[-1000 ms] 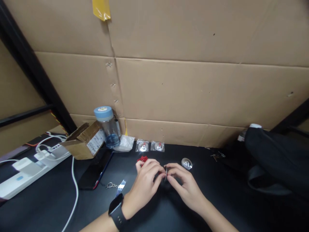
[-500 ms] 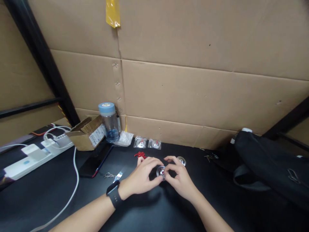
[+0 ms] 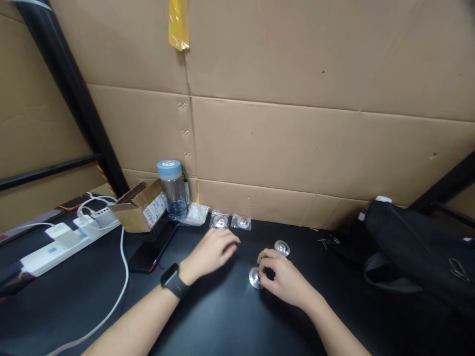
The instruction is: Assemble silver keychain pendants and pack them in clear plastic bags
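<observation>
A small shiny metal disc with a domed middle, like a finger cymbal [image 3: 255, 278], is at the fingertips of my right hand [image 3: 284, 277]. Its thumb and fingers are curled in at the disc's right edge and hide part of it. A second such disc [image 3: 282, 247] lies on the black table just beyond that hand. My left hand [image 3: 211, 253] is apart from the disc, thumb and fingers spread over a bit of red cord [image 3: 227, 246] that is mostly hidden beneath it. A dark watch [image 3: 174, 280] sits on my left wrist.
Two more discs with red bits lie in clear bags, left [image 3: 220, 221] and right [image 3: 242, 222], by the cardboard wall [image 3: 260, 143]. A bottle [image 3: 172, 193], open carton [image 3: 143, 207], phone [image 3: 154, 249] and power strip [image 3: 67, 244] stand left; a black bag [image 3: 408, 247] lies right.
My left hand has left the disc and moved left to the red cord. My right hand and the disc at its fingers are slightly lower and further right in view.
</observation>
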`<state>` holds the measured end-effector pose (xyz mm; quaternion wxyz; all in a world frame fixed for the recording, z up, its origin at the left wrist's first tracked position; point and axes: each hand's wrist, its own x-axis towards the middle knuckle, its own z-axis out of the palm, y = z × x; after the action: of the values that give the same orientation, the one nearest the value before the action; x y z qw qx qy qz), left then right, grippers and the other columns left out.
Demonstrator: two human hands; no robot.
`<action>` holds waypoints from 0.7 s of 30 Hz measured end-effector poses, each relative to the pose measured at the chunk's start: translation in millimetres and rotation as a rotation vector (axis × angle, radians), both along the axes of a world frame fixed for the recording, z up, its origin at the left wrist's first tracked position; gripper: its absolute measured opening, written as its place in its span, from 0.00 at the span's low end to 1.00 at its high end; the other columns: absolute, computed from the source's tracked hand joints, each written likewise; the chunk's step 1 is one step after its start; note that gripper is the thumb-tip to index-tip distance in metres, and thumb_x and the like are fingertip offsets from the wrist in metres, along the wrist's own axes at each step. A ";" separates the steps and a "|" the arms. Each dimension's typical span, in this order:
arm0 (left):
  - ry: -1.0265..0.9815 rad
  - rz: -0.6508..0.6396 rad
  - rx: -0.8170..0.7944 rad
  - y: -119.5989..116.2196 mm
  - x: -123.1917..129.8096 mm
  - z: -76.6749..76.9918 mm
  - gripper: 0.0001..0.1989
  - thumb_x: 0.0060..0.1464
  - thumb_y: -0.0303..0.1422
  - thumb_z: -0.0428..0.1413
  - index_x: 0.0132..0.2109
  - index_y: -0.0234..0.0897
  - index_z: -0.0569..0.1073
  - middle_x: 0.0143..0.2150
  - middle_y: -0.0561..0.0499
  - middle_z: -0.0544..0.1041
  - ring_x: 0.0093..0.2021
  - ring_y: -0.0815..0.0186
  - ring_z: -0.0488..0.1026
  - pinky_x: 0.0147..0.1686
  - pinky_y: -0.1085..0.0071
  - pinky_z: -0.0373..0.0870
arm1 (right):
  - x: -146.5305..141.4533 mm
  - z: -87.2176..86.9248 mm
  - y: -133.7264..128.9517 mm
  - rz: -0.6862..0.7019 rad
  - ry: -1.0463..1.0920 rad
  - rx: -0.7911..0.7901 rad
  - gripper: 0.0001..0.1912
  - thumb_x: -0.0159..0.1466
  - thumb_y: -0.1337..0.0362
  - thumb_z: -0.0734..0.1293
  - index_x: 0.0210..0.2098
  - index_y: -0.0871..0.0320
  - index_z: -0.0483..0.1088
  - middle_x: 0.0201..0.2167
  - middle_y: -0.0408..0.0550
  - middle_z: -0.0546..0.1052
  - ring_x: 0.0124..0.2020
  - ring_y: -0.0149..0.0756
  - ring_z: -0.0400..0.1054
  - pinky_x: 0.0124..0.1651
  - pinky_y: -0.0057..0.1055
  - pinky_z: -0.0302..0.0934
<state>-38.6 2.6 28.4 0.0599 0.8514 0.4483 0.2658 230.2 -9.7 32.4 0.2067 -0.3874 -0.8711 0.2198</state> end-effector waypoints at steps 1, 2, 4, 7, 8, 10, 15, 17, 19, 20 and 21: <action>0.016 0.083 0.064 7.3 -15.4 2.5 0.12 0.64 0.29 0.52 0.50 0.44 0.76 0.49 0.49 0.79 0.51 0.59 0.73 0.52 0.61 0.64 | 1.2 0.8 0.0 -0.004 -0.022 -0.008 0.06 0.62 0.70 0.66 0.29 0.56 0.73 0.37 0.45 0.76 0.38 0.36 0.70 0.45 0.32 0.63; 0.040 0.170 0.118 14.1 -32.1 4.1 0.14 0.63 0.26 0.51 0.51 0.44 0.76 0.49 0.47 0.79 0.52 0.58 0.72 0.52 0.60 0.64 | 2.7 1.7 0.4 -0.008 -0.040 -0.017 0.06 0.63 0.68 0.66 0.30 0.55 0.73 0.35 0.45 0.76 0.36 0.35 0.70 0.42 0.31 0.63; 0.131 0.334 0.160 24.8 -65.6 4.0 0.17 0.60 0.25 0.52 0.53 0.43 0.76 0.51 0.45 0.79 0.52 0.54 0.72 0.51 0.58 0.65 | 6.8 3.6 3.0 -0.019 -0.054 -0.028 0.06 0.66 0.64 0.66 0.33 0.54 0.74 0.33 0.44 0.76 0.33 0.35 0.70 0.39 0.31 0.63; 0.237 0.519 0.147 33.2 -103.3 -2.3 0.14 0.57 0.29 0.55 0.49 0.42 0.79 0.50 0.44 0.79 0.47 0.52 0.73 0.44 0.59 0.65 | 16.1 6.7 11.0 -0.053 -0.023 0.003 0.06 0.67 0.61 0.66 0.35 0.53 0.75 0.32 0.44 0.77 0.34 0.37 0.70 0.39 0.32 0.63; 0.248 0.547 0.144 34.5 -110.8 -4.8 0.13 0.57 0.30 0.55 0.48 0.42 0.80 0.49 0.43 0.80 0.46 0.52 0.73 0.43 0.60 0.65 | 20.0 7.5 14.2 -0.065 -0.008 0.021 0.06 0.67 0.62 0.66 0.35 0.53 0.75 0.32 0.45 0.77 0.34 0.37 0.70 0.40 0.32 0.63; 0.252 0.570 0.145 35.8 -118.6 -8.4 0.10 0.57 0.30 0.55 0.43 0.42 0.81 0.47 0.43 0.81 0.45 0.52 0.73 0.41 0.61 0.64 | 28.2 8.7 20.6 -0.090 0.017 0.054 0.07 0.67 0.62 0.65 0.34 0.54 0.75 0.32 0.46 0.77 0.35 0.38 0.70 0.41 0.33 0.64; 0.232 0.573 0.163 35.4 -120.0 -3.3 0.09 0.58 0.29 0.56 0.39 0.44 0.81 0.45 0.46 0.82 0.46 0.52 0.74 0.41 0.62 0.61 | 46.5 8.7 32.2 -0.144 0.055 0.095 0.10 0.68 0.60 0.63 0.34 0.54 0.74 0.34 0.47 0.77 0.34 0.37 0.71 0.40 0.33 0.64; 0.220 0.580 0.180 34.5 -120.6 2.3 0.09 0.58 0.29 0.57 0.39 0.44 0.81 0.46 0.48 0.83 0.46 0.52 0.74 0.41 0.62 0.60 | 51.5 8.3 35.1 -0.158 0.070 0.099 0.10 0.68 0.60 0.63 0.35 0.54 0.75 0.35 0.47 0.77 0.35 0.37 0.71 0.40 0.33 0.64; 0.201 0.590 0.208 33.3 -122.0 8.0 0.08 0.59 0.31 0.57 0.40 0.44 0.81 0.46 0.48 0.83 0.46 0.52 0.75 0.41 0.62 0.60 | 55.2 7.5 37.6 -0.171 0.081 0.097 0.10 0.68 0.60 0.63 0.35 0.55 0.75 0.36 0.48 0.78 0.36 0.38 0.72 0.39 0.33 0.64; 0.186 0.598 0.228 32.6 -122.4 10.7 0.07 0.60 0.31 0.57 0.40 0.44 0.81 0.46 0.48 0.83 0.47 0.52 0.75 0.41 0.61 0.60 | 56.7 6.9 38.8 -0.178 0.083 0.097 0.10 0.68 0.60 0.63 0.35 0.55 0.75 0.36 0.48 0.78 0.36 0.38 0.72 0.39 0.33 0.64; 0.167 0.605 0.251 31.7 -121.9 13.1 0.07 0.60 0.32 0.57 0.40 0.43 0.81 0.46 0.48 0.83 0.47 0.52 0.75 0.42 0.61 0.60 | 58.0 6.0 39.9 -0.184 0.082 0.098 0.10 0.68 0.61 0.63 0.34 0.55 0.75 0.37 0.48 0.78 0.37 0.38 0.72 0.39 0.33 0.64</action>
<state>-160.5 34.3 41.6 -0.1637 0.6994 0.6477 0.2540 288.2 30.2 38.4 0.2804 -0.4459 -0.8323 0.1725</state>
